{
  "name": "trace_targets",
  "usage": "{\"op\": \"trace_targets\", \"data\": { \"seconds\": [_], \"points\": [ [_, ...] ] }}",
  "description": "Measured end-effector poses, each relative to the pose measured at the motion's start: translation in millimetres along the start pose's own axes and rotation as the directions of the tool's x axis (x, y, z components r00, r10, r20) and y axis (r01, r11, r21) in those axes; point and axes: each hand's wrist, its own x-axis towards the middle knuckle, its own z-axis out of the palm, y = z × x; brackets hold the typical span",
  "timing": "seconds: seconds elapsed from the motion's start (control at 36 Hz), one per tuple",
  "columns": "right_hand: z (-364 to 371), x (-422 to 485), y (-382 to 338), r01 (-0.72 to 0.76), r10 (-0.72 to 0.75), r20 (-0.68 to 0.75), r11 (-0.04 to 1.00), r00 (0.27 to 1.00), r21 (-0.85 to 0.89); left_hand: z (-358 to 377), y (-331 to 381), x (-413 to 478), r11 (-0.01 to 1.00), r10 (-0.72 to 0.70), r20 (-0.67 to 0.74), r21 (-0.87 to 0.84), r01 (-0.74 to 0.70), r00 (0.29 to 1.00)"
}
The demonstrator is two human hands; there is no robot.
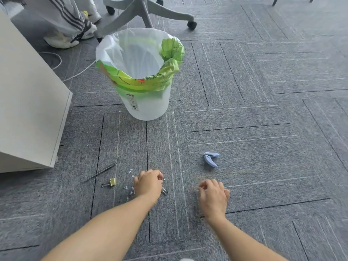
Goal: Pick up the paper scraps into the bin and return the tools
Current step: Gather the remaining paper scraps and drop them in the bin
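Small white paper scraps (131, 191) lie scattered on the grey carpet near the bottom centre. My left hand (148, 183) is palm down on them with its fingers curled over the scraps; its fingertips are hidden. My right hand (213, 194) is low over the carpet to the right, fingers curled under, and whatever is beneath them is hidden. A blue hand tool (211, 159) lies beyond the right hand. A gold binder clip (112, 182) and a thin metal rod (100, 172) lie left of the left hand. A second clip's wire handles (164, 191) stick out beside the left hand. The white bin (148, 110) stands further ahead.
The bin is lined with a clear bag, with a green plastic bag (172, 49) draped over its rim. A white cabinet (28, 110) stands at the left. Behind the bin are an office chair base (145, 14), a seated person's shoes (62, 41) and a white cable (75, 75).
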Motion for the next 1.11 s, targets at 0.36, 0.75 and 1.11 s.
{"op": "trace_targets", "data": {
  "seconds": [0.36,0.75,1.11],
  "points": [
    [0.7,6.4,9.6,-0.042,0.042,0.039,0.999,0.998,-0.002,16.2,1.3,9.7,1.0,-0.013,-0.022,-0.023,0.012,1.0],
    [-10.2,17.2,6.4,0.041,-0.036,0.053,0.995,0.998,-0.091,17.0,-2.0,10.3,0.999,0.044,-0.07,-0.021,-0.045,0.997],
    [-12.8,19.4,6.4,0.101,-0.092,0.092,0.99,0.991,-0.095,19.2,-2.8,14.7,0.999,0.043,-0.077,-0.024,-0.045,0.996]
  ]
}}
